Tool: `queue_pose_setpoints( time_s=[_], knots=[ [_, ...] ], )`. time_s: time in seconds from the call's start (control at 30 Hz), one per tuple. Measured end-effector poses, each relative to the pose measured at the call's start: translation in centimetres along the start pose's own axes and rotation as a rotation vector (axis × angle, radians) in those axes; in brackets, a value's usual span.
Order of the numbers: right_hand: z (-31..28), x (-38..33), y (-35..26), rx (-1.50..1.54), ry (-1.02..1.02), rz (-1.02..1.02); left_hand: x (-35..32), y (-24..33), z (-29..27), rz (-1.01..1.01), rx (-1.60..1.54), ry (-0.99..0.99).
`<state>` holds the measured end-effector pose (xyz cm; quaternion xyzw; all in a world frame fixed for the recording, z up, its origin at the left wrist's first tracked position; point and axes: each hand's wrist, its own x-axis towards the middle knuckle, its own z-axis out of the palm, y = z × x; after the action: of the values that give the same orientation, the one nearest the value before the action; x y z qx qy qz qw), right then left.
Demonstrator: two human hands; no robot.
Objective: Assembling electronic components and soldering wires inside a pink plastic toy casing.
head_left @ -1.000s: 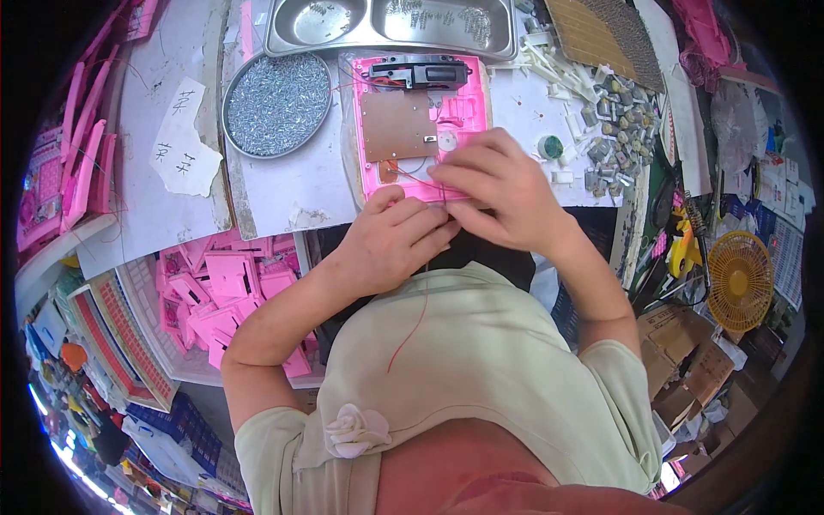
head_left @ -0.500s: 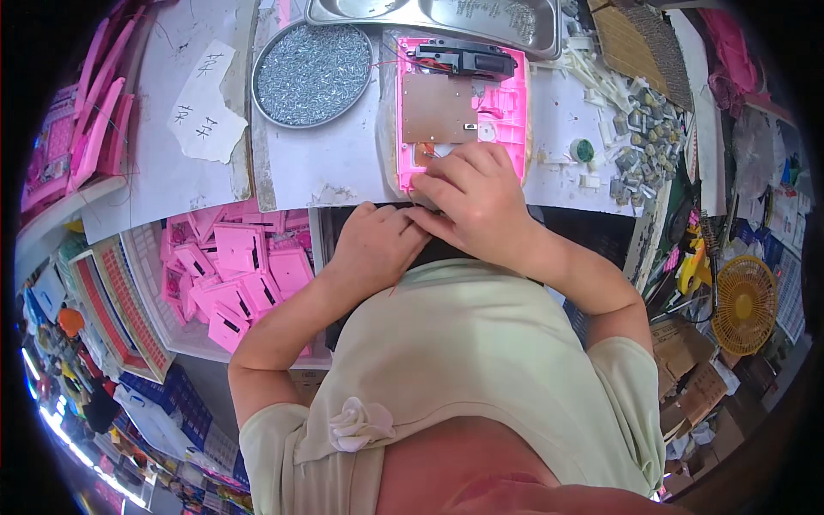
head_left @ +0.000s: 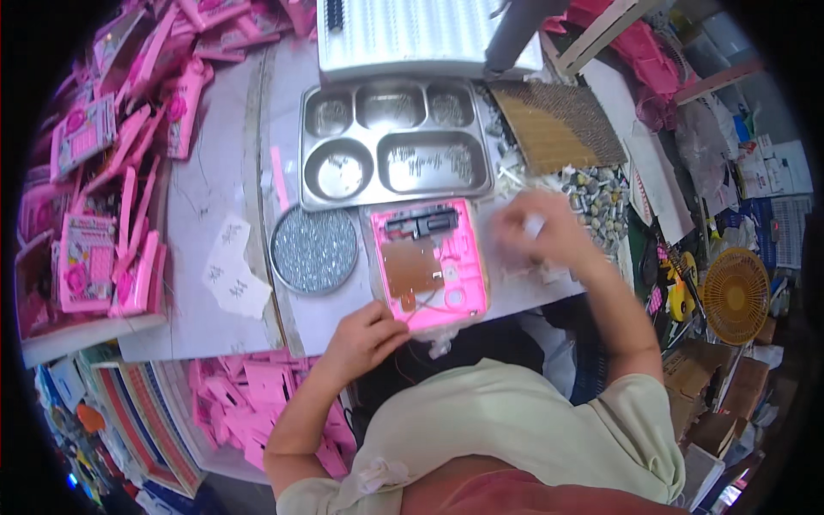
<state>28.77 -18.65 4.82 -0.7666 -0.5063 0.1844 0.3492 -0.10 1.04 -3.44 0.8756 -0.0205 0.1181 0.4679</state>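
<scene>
— Head view: where is the pink plastic housing (head_left: 432,264) sitting?

— It is lying open-side up at the near edge of the white table (head_left: 202,206), just beside the round dish of screws (head_left: 314,250) and below the steel compartment tray (head_left: 395,142).

— And the hands?

— The left hand (head_left: 365,341) is resting at the housing's lower left corner, fingers curled against it. The right hand (head_left: 539,232) is hovering blurred beside the housing, near the pile of small parts (head_left: 596,202); I cannot tell whether it is gripping anything.

Pink casing (head_left: 433,262), opened flat on the table edge, back up; brown board and black part seated inside, wires trailing from the near edge.
</scene>
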Motion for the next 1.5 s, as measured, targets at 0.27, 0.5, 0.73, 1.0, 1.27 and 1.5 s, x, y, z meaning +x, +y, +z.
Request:
queue_pose_setpoints(
  time_s=[0.27,0.5,0.73,1.0,1.27,1.5],
  knots=[
    [-11.8,21.7,11.0,-0.365,0.596,-0.095,0.5,0.0,0.9,-0.054,-0.041,-0.03],
    [-2.5,35.8,4.6,-0.305,0.214,-0.746,0.5,0.7,0.6,-0.121,-0.043,-0.038],
    [0.6,38.6,3.9,-0.599,0.326,-0.689,0.5,0.9,0.6,-0.145,-0.049,-0.065],
    [-7.4,22.2,3.9,0.118,0.69,-0.327,0.1,0.3,1.2,-0.103,-0.023,-0.002],
    [3.5,-0.9,-0.2,0.091,-0.193,-0.41,0.4,1.0,1.3,-0.189,-0.035,0.002],
    [6.7,-0.7,1.4,0.011,-0.213,-0.57,0.2,1.1,1.5,-0.191,-0.021,0.034]
  ],
)
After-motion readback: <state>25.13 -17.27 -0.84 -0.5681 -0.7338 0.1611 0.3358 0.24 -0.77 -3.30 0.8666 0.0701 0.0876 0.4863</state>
